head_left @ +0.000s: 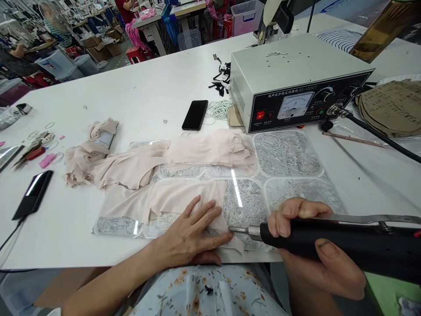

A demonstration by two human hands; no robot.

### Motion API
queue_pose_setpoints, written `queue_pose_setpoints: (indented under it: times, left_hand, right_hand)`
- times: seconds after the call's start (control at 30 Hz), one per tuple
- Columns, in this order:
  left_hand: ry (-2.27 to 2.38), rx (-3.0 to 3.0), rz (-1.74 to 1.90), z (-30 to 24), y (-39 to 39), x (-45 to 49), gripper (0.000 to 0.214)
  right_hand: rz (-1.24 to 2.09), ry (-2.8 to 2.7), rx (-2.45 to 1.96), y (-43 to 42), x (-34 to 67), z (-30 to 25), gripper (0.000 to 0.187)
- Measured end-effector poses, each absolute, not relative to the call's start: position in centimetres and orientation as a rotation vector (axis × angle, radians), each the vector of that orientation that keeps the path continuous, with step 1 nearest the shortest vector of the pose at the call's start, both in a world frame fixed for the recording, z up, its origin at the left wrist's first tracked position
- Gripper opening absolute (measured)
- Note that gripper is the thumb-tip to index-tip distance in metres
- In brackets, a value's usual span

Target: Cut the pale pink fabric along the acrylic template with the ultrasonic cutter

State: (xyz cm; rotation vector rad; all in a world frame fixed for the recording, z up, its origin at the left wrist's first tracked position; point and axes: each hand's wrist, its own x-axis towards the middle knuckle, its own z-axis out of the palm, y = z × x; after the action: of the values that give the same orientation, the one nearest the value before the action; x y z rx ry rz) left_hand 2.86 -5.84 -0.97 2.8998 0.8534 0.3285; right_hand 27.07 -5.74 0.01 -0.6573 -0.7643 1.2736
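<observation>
My left hand [197,232] lies with fingers spread on a pale pink piece of fabric [184,193], pressing it onto a clear plastic mat [289,153] with rounded panels. Wrapped in my right hand [315,250] is a black handheld ultrasonic welder [302,239] with a metal lever along its top. Its thin metal tip points left and meets the fabric's right edge, close to my left index finger and thumb. A stack of the same pink fabric [210,151] lies farther back on the mat, and a crumpled bundle [85,153] sits to its left.
A grey control box [296,83] with a dial and a cable stands at the back right. Phones [195,115] [33,195], elastic cord [219,109], scissors [33,151] and brown card patterns [391,107] lie about the white table [131,96]. Other people work behind.
</observation>
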Motion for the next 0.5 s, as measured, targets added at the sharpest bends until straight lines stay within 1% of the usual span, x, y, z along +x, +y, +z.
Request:
queue_pose_setpoints:
  times: [0.27, 0.33, 0.43, 0.5]
  left_hand:
    - [0.837, 2.885, 0.302, -0.6, -5.6, 2.6, 0.055]
    - [0.842, 2.871, 0.388, -0.5, -5.6, 2.7, 0.045]
    - [1.000, 2.771, 0.620, -0.2, -5.6, 3.2, 0.021]
    - [1.131, 2.699, 0.704, 0.0, -5.6, 4.0, 0.015]
  right_hand:
    - [1.266, -0.783, -0.622, -5.6, 27.1, -0.1, 0.018]
    - [1.261, -0.789, -0.630, -5.6, 27.1, -0.1, 0.018]
    - [1.266, -0.795, -0.643, -5.7, 27.1, -0.2, 0.018]
    - [1.269, -0.791, -0.638, -5.7, 27.1, -0.2, 0.019]
